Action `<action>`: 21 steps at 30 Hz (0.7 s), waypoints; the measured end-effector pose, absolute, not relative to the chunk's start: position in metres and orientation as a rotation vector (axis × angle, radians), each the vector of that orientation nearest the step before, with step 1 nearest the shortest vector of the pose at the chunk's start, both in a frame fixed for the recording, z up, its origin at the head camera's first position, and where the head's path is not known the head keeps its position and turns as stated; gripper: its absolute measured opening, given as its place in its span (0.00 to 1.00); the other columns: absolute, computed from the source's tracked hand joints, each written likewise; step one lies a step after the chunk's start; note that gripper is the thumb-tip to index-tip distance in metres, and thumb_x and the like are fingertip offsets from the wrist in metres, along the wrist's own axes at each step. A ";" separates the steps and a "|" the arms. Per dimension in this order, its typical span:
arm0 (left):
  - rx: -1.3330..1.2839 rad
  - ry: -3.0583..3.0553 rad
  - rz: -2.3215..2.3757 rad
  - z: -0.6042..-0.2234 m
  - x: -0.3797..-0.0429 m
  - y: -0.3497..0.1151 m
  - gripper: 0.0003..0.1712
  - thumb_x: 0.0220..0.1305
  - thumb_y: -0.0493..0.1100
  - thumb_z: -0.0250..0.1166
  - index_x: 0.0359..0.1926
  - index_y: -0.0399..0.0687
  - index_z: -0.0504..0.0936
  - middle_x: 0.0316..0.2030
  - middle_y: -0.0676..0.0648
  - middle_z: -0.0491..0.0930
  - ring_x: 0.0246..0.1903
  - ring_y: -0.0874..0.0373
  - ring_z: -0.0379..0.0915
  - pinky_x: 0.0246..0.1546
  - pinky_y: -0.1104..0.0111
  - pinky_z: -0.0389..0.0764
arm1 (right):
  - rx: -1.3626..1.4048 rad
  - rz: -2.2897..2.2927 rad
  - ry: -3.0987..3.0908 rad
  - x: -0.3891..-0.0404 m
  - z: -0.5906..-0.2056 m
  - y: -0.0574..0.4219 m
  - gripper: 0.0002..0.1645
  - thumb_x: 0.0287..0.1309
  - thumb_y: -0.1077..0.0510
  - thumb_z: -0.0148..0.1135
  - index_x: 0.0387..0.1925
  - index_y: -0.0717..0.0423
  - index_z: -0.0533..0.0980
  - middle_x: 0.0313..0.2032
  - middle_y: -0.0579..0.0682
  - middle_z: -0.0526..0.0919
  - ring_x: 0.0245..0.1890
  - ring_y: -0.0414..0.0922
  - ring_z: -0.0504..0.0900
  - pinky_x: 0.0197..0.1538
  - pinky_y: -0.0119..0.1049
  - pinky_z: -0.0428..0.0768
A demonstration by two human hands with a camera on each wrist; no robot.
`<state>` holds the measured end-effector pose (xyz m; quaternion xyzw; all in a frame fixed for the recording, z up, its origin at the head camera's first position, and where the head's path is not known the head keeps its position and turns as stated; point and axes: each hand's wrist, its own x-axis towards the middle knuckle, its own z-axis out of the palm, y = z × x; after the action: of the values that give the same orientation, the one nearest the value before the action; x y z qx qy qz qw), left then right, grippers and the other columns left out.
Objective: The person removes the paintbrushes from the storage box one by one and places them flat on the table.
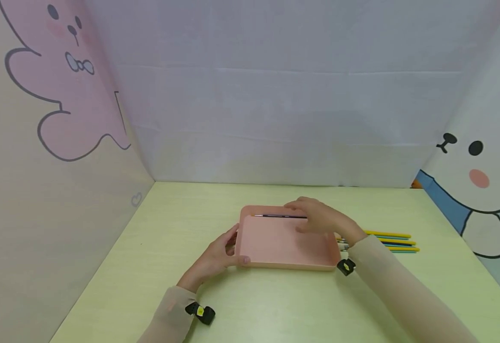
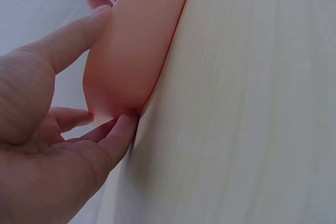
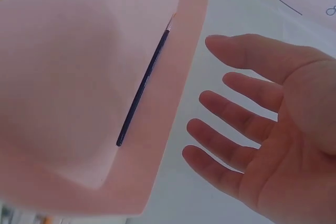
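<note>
A shallow pink tray (image 1: 275,245) lies on the table. In it, along the far wall, rests a thin paintbrush (image 1: 280,216) with a dark handle; its tip points left. My left hand (image 1: 213,257) holds the tray's near left corner. The left wrist view has the thumb at the rim and the fingers against the wall (image 2: 142,40). Over the tray's right part is my right hand (image 1: 320,219), and from the head it covers the handle's end. The right wrist view shows that hand's fingers (image 3: 231,111) spread, holding nothing, apart from the paintbrush.
Several paintbrushes (image 1: 397,242) with yellow, teal and dark handles lie right of the tray, partly behind my right wrist. Cloth with cartoon animals (image 1: 474,181) hangs on the sides, and a plain pale cloth (image 1: 275,119) closes off the table's back edge.
</note>
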<state>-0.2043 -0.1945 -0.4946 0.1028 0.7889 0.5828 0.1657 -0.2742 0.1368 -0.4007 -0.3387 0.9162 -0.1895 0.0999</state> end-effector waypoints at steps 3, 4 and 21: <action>0.297 2.227 1.677 -0.495 -0.204 -0.195 0.67 0.57 0.49 0.84 0.87 0.55 0.48 0.78 0.44 0.65 0.75 0.44 0.67 0.73 0.55 0.73 | -1.029 -0.505 2.663 -0.283 -0.403 0.129 0.37 0.67 0.61 0.72 0.73 0.65 0.71 0.64 0.64 0.77 0.62 0.61 0.77 0.64 0.58 0.80; 0.298 2.224 1.682 -0.495 -0.204 -0.195 0.68 0.57 0.48 0.84 0.87 0.55 0.48 0.78 0.44 0.65 0.75 0.44 0.67 0.73 0.55 0.73 | -1.035 -0.489 2.650 -0.286 -0.405 0.126 0.38 0.67 0.60 0.72 0.74 0.65 0.70 0.64 0.64 0.77 0.62 0.60 0.77 0.64 0.58 0.80; 0.302 2.237 1.670 -0.496 -0.205 -0.194 0.66 0.58 0.49 0.83 0.87 0.57 0.49 0.78 0.44 0.65 0.75 0.44 0.67 0.73 0.54 0.73 | -1.022 -0.378 2.574 -0.309 -0.419 0.104 0.41 0.65 0.59 0.72 0.75 0.67 0.68 0.64 0.63 0.78 0.63 0.56 0.78 0.67 0.53 0.78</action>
<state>-0.2049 -0.1940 -0.4961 0.1061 0.7856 0.5864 0.1661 -0.3086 0.1039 -0.4191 -0.3603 0.9070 -0.1333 0.1724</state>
